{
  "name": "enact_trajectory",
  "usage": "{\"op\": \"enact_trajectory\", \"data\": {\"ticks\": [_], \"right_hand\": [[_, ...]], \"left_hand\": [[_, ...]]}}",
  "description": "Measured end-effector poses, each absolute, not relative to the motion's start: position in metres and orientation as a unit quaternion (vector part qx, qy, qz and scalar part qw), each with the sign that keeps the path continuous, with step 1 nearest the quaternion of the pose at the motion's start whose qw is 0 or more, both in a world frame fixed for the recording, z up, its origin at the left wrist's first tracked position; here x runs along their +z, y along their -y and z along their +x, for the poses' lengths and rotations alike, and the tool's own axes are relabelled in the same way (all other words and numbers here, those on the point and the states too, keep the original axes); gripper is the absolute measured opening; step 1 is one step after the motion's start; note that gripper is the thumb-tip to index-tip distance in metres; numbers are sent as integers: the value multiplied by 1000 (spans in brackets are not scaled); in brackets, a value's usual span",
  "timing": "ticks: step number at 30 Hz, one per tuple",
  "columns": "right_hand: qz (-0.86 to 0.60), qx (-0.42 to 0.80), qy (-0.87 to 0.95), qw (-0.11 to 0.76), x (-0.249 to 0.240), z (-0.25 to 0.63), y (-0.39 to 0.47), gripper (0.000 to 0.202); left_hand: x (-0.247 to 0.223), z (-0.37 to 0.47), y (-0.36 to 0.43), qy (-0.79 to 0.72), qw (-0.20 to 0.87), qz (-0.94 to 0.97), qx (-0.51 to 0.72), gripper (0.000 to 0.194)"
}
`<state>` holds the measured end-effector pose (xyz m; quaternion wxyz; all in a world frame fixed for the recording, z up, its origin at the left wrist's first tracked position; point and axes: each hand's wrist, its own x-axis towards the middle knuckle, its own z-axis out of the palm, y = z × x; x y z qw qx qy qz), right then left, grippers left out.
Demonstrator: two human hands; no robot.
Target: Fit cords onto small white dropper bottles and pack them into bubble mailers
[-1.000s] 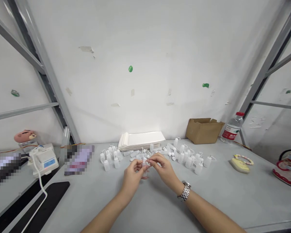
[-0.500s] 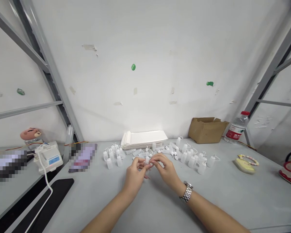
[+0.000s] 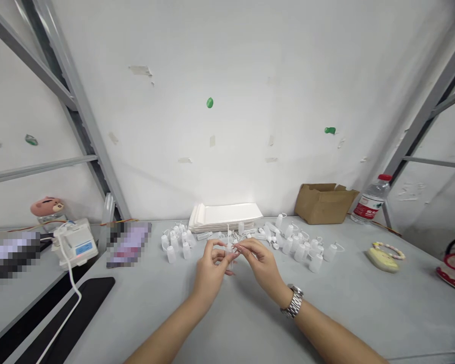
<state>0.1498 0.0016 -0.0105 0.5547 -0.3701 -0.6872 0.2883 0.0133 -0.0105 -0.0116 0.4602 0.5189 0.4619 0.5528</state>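
Note:
In the head view, my left hand [image 3: 211,263] is closed around a small translucent squeeze bottle [image 3: 229,247], held upright above the table. Thumb and fingers of my right hand [image 3: 258,260] are pinched together at the bottle's neck, at its top; the exact part between these fingertips is too small to tell. A thin white strap and tip stick up over the fingers. Behind my hands lie loose bottles and small white parts [image 3: 267,231]. Similar capped bottles stand in a group on the left [image 3: 186,251] and another on the right [image 3: 315,263].
A stack of white sheets [image 3: 227,215] lies against the wall. Farther right are a cardboard box [image 3: 322,205], a water bottle [image 3: 369,202] and a yellow pad with a beaded bracelet [image 3: 382,258]. To the left are a purple item [image 3: 129,245] and a white device [image 3: 78,245] with a cable.
Both hands stay at the same spot with the squeeze bottle. The fingers have shifted slightly around its top, and my left index finger is raised a little higher.

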Motion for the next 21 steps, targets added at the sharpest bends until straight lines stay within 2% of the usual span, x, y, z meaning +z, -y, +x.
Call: {"op": "enact_trajectory", "data": {"ticks": [21], "right_hand": [[-361,219,726,542,-25,152,-6,21]], "left_hand": [[-14,14,11,-467,482,554,492,28]]}}
